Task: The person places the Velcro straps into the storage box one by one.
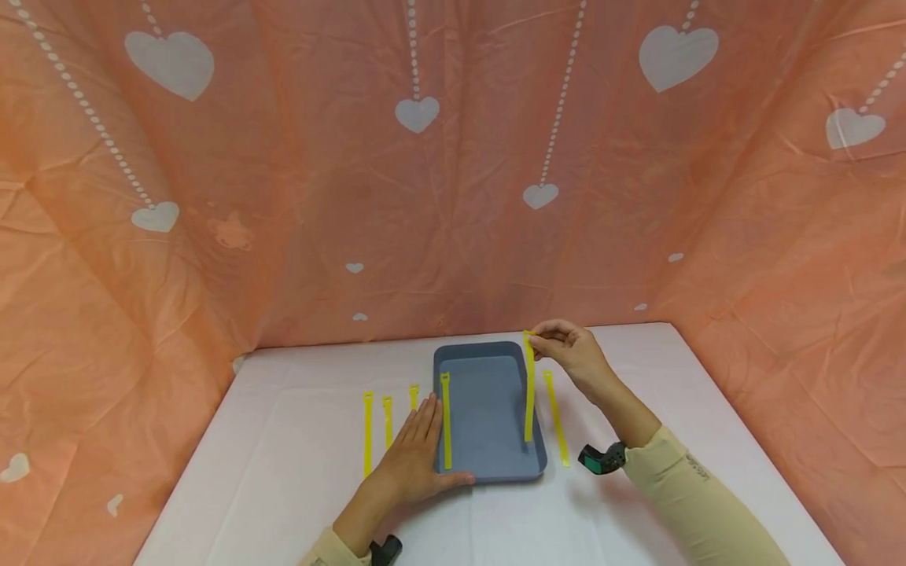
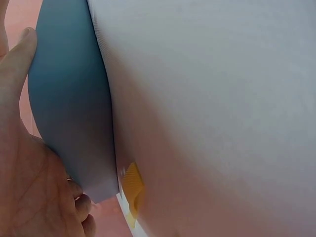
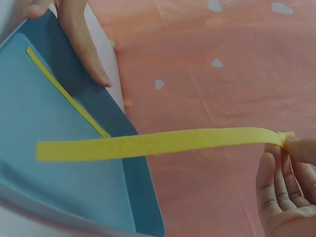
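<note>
My right hand (image 1: 566, 350) pinches a yellow cable tie strap (image 1: 529, 385) by its slotted end. The strap hangs down over the right side of a grey-blue tray (image 1: 488, 473); in the right wrist view its free end stretches across the tray. Inside the tray, along the left side, lies another yellow strap (image 1: 447, 424). My left hand (image 1: 410, 464) rests against the tray's near left corner, fingers straight along the left rim and thumb along the near edge. A third yellow strap (image 1: 557, 420) lies on the table just right of the tray.
Several yellow straps (image 1: 368, 436) lie left of the tray, partly behind my left hand. A white cloth covers the table (image 1: 283, 472). Pink curtains (image 1: 467, 236) with white hearts close off the back and both sides.
</note>
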A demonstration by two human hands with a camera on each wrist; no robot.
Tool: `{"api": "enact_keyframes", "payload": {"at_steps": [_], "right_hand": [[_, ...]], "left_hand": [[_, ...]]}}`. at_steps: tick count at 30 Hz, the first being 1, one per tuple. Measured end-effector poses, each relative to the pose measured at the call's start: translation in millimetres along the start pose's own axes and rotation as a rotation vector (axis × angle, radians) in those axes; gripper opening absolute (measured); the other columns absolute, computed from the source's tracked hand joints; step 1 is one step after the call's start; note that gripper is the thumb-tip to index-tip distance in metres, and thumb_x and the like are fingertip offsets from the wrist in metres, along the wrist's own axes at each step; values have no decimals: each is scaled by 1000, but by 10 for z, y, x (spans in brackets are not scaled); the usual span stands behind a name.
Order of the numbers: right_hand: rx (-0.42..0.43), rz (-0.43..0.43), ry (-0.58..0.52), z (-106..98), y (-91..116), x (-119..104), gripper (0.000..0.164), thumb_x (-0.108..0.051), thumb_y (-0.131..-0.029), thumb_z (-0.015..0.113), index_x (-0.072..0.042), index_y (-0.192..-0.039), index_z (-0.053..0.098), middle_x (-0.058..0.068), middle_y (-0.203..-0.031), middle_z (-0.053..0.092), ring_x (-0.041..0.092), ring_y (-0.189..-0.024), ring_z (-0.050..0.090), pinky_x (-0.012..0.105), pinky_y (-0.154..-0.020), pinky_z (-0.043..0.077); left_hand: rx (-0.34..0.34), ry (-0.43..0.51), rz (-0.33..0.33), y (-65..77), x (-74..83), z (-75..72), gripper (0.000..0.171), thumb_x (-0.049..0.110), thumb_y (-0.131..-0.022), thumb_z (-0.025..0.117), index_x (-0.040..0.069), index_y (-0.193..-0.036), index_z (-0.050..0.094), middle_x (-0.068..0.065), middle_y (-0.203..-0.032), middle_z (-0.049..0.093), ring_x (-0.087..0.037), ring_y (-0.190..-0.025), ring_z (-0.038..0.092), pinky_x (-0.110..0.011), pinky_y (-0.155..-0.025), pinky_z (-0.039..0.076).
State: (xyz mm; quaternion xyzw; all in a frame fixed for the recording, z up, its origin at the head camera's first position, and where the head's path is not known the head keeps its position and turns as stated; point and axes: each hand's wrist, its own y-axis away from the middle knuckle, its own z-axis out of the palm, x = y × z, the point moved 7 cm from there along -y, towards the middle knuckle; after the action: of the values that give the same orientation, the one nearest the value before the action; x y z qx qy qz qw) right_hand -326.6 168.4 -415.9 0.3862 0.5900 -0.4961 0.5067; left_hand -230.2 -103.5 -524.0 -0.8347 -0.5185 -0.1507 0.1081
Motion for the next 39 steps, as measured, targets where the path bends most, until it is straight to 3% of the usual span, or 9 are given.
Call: {"api": "enact_keyframes", "payload": {"at_steps": [6,13,22,27,39], "right_hand": [[-21,15,-13,131,-3,79,21,-4,-104,71,10,-119,65,-1,-98,75,14,-85,73,31,-85,64],[-53,33,-16,317,-1,206,22,-5,-104,70,10,-119,66,2,-99,74,15,-85,74,30,-85,64],[-60,42,-42,506,-21,331,23,-4,-104,70,12,-120,65,3,-97,74,13,-83,74,36,-87,65],[-58,53,-70,586,-43,395,22,-4,-104,71,10,-119,66,3,-97,74,14,-82,73,36,-86,65],[-65,108,-38,732,-94,604,23,-7,-104,72,9,-120,68,4,-98,76,16,-84,73,57,-96,60]], "left_hand": [[-7,16,11,-7,32,-33,136,87,-85,64,-6,-169,13,-24,-178,8,-41,-165,12,-55,-133,16],[-50,-20,-24,-5,46,-45,133,82,-86,69,-5,-170,13,-23,-179,6,-38,-166,10,-54,-133,18],[-19,-24,7,-4,52,-55,131,81,-88,69,-7,-169,14,-25,-178,9,-40,-165,13,-57,-132,20],[-30,-24,-9,-3,47,-56,132,81,-87,69,-5,-169,14,-23,-179,8,-38,-166,10,-54,-133,17],[-33,-61,-14,-21,37,-47,131,83,-87,67,-4,-170,15,-23,-178,10,-37,-166,9,-53,-134,16]]}}
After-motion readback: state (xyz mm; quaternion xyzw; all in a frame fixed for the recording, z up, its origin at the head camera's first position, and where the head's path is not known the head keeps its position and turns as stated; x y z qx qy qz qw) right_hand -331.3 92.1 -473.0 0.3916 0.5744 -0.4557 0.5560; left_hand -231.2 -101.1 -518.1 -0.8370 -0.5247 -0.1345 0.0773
